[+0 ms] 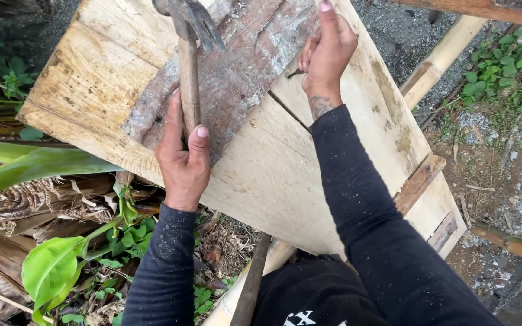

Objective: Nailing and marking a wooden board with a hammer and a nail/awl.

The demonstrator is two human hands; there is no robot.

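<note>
My left hand (182,158) grips the wooden handle of a claw hammer (190,54), whose dark metal head points up over the boards. A worn greyish wooden slat (237,72) lies diagonally across a large pale plywood panel (273,175). My right hand (326,51) rests on the slat's right edge, fingers pinched together as if on a small nail, which I cannot see clearly. Both arms wear dark long sleeves.
Bamboo poles (439,57) lie at the upper right and along the lower edge (518,246). Green leaves (49,268) and dry plant litter fill the lower left. Gravel and dirt ground (502,163) lie to the right. A wooden batten (419,181) edges the panel.
</note>
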